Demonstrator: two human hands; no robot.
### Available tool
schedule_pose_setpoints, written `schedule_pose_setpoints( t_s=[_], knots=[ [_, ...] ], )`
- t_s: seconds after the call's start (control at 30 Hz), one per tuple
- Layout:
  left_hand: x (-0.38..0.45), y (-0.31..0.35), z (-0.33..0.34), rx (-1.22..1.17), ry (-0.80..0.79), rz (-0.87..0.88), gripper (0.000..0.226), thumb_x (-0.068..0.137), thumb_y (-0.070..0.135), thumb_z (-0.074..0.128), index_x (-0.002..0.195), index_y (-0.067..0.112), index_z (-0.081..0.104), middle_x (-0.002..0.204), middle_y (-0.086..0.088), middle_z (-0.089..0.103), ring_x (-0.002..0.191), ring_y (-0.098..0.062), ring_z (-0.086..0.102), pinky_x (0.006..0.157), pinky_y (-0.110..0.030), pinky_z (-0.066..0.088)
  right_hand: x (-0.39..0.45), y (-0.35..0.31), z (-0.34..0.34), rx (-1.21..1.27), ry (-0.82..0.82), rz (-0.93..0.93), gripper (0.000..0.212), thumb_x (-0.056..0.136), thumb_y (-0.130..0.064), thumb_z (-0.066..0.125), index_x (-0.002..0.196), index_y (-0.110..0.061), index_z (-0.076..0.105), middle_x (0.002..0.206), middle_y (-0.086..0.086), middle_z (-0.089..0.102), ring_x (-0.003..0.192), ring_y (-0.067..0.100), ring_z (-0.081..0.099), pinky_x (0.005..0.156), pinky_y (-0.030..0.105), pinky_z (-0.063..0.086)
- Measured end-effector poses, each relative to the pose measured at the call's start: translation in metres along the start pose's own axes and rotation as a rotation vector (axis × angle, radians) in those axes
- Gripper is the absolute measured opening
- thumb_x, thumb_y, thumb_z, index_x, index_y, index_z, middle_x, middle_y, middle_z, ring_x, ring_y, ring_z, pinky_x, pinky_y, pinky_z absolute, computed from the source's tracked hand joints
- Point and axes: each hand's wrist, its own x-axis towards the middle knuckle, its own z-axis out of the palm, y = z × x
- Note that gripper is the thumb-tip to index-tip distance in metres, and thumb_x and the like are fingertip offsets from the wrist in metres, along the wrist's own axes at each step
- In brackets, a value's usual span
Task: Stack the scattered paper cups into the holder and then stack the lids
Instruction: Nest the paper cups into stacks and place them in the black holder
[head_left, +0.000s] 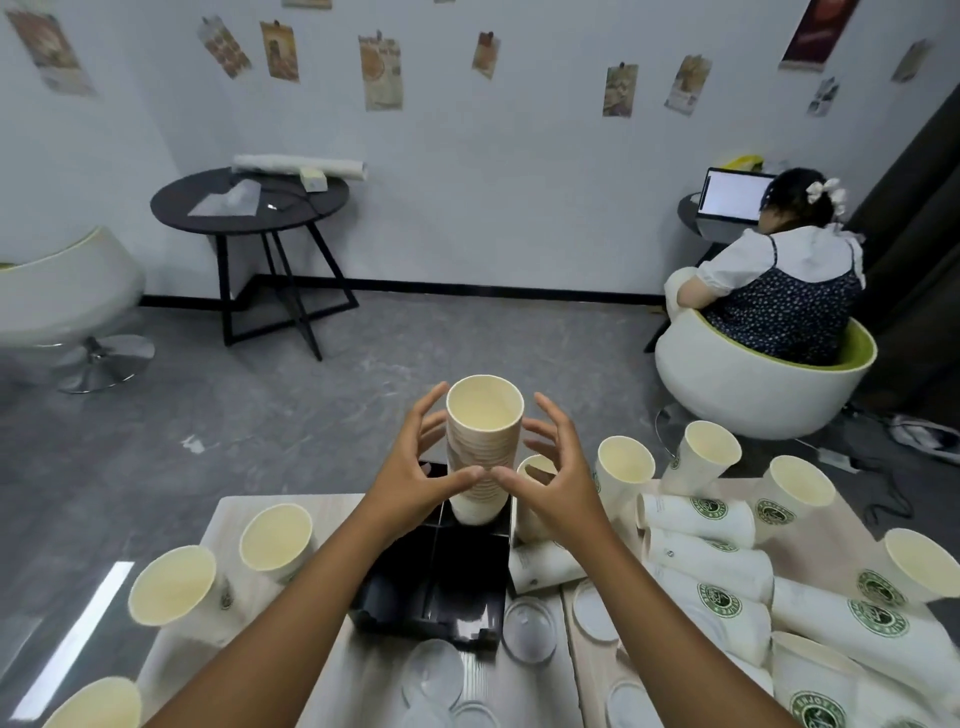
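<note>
A tall stack of nested paper cups (482, 441) stands upright in the far compartment of the black holder (441, 582). My left hand (415, 467) and my right hand (553, 467) curve around the stack from either side, fingers spread; the thumbs meet near its front, and I cannot tell whether they press on it. Loose cups stand on the left (176, 587) (278, 538) and stand or lie on the right (701, 519) (623, 467). Clear plastic lids (530, 629) (434, 675) lie flat in front of the holder.
The light wooden table (343, 670) ends just behind the holder. Beyond it is grey floor, a round black side table (249, 200), a white tub chair on the left (67, 291), and a person seated in another tub chair (763, 384) at the right.
</note>
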Motion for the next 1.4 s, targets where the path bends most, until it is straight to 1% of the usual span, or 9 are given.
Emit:
schedule_pose_setpoints(
  t_s=[0.1,0.23,0.4,0.5,0.7,0.87,1.03,1.2,1.4],
  knots=[
    [-0.023,0.004,-0.006,0.016,0.035,-0.01,0.102,0.071,0.047,0.09,0.15,0.063,0.027,0.157,0.012,0.045,0.145,-0.008,0.043,0.113,-0.047,0.043,-0.015,-0.006,-0.007,-0.017,0.008,-0.01,0.093,0.079,-0.027,0.09,0.147,-0.057,0.035,0.139,-0.021,0.055,0.129,0.003,0.055,0.105,0.048,0.053],
    [-0.063,0.007,-0.012,-0.004,0.1,-0.027,0.096,0.068,0.054,0.087,0.148,0.062,0.034,0.153,0.016,0.048,0.142,-0.003,0.046,0.114,-0.046,0.047,-0.044,-0.015,-0.009,-0.033,-0.032,-0.035,0.091,0.081,-0.025,0.088,0.147,-0.058,0.035,0.141,-0.024,0.052,0.132,-0.001,0.05,0.106,0.045,0.052],
    [-0.12,0.003,-0.017,-0.016,0.192,-0.036,0.082,0.08,0.031,0.089,0.144,0.056,0.044,0.149,0.021,0.053,0.138,0.003,0.05,0.113,-0.047,0.049,-0.081,-0.027,0.002,-0.014,-0.067,-0.111,0.083,0.079,-0.02,0.087,0.142,-0.051,0.045,0.142,-0.024,0.053,0.132,-0.001,0.05,0.102,0.037,0.054],
    [-0.158,0.002,-0.023,-0.001,0.26,-0.042,0.076,0.077,0.036,0.088,0.139,0.057,0.049,0.145,0.025,0.057,0.136,0.003,0.052,0.11,-0.045,0.051,-0.098,-0.03,0.019,-0.009,-0.18,-0.138,0.079,0.076,-0.03,0.086,0.141,-0.051,0.047,0.139,-0.024,0.055,0.128,0.005,0.055,0.093,0.03,0.055],
    [-0.253,-0.007,-0.042,-0.003,0.535,-0.098,0.074,0.069,0.038,0.088,0.133,0.053,0.055,0.138,0.02,0.063,0.133,-0.005,0.058,0.104,-0.044,0.055,-0.126,-0.024,0.074,0.024,-0.448,-0.101,0.081,0.075,-0.035,0.088,0.143,-0.049,0.046,0.138,-0.028,0.056,0.124,0.004,0.059,0.094,0.035,0.058],
    [-0.319,-0.01,-0.066,0.013,0.747,-0.109,0.074,0.063,0.038,0.088,0.131,0.046,0.059,0.138,0.014,0.065,0.132,-0.012,0.06,0.103,-0.043,0.054,-0.144,-0.022,0.12,0.071,-0.615,-0.068,0.075,0.08,-0.02,0.088,0.137,-0.048,0.05,0.137,-0.025,0.057,0.123,0.006,0.059,0.096,0.038,0.057],
    [-0.352,-0.02,-0.099,0.039,0.868,-0.132,0.076,0.062,0.039,0.089,0.132,0.044,0.059,0.139,0.01,0.065,0.134,-0.013,0.059,0.104,-0.042,0.053,-0.152,-0.025,0.159,0.061,-0.687,-0.059,0.076,0.079,-0.018,0.089,0.14,-0.043,0.05,0.135,-0.026,0.058,0.12,0.006,0.061,0.093,0.036,0.057],
    [-0.358,-0.045,-0.132,0.06,0.872,-0.172,0.078,0.06,0.044,0.089,0.131,0.051,0.058,0.138,0.016,0.064,0.133,-0.007,0.058,0.104,-0.043,0.053,-0.151,-0.026,0.186,0.023,-0.674,-0.034,0.078,0.079,-0.018,0.089,0.141,-0.044,0.05,0.135,-0.024,0.059,0.118,0.009,0.063,0.087,0.03,0.057],
    [-0.335,-0.064,-0.148,0.024,0.705,-0.164,0.077,0.062,0.042,0.089,0.132,0.046,0.057,0.139,0.015,0.064,0.133,-0.01,0.058,0.102,-0.042,0.055,-0.165,-0.025,0.204,-0.05,-0.643,-0.003,0.078,0.079,-0.028,0.089,0.143,-0.046,0.047,0.136,-0.024,0.058,0.117,0.008,0.063,0.09,0.034,0.059]
  ],
)
